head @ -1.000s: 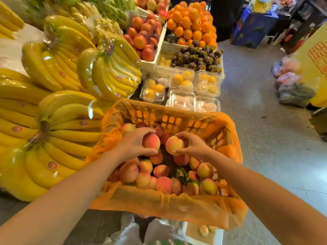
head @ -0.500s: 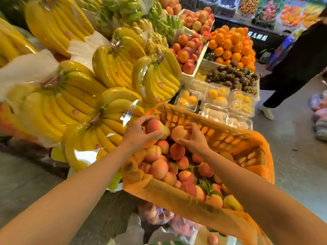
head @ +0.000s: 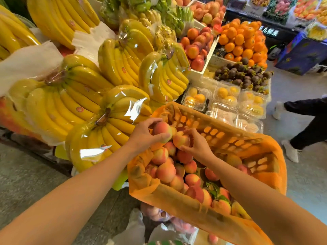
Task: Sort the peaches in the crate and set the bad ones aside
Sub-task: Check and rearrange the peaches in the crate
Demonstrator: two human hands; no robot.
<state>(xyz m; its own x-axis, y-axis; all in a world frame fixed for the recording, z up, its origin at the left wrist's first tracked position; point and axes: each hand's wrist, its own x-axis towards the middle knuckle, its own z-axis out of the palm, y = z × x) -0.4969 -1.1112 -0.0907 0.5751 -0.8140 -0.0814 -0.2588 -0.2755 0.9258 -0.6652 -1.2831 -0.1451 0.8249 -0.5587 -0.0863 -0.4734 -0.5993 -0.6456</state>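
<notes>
The left grip curls fingers and thumb round one peach. The right grip holds a second peach in its fingertips. Both fruits are held side by side, nearly touching, just above the far left corner of the crate. I judge the step in hand to be inspection. Any blemishes are too small to make out, so neither fruit can be called good or bad. The next move calls for turning each one to check it. Sound fruit then goes back on the heap of peaches just near of the grips, and a bad one is carried clear of the crate. Banana bunches lie just left.
</notes>
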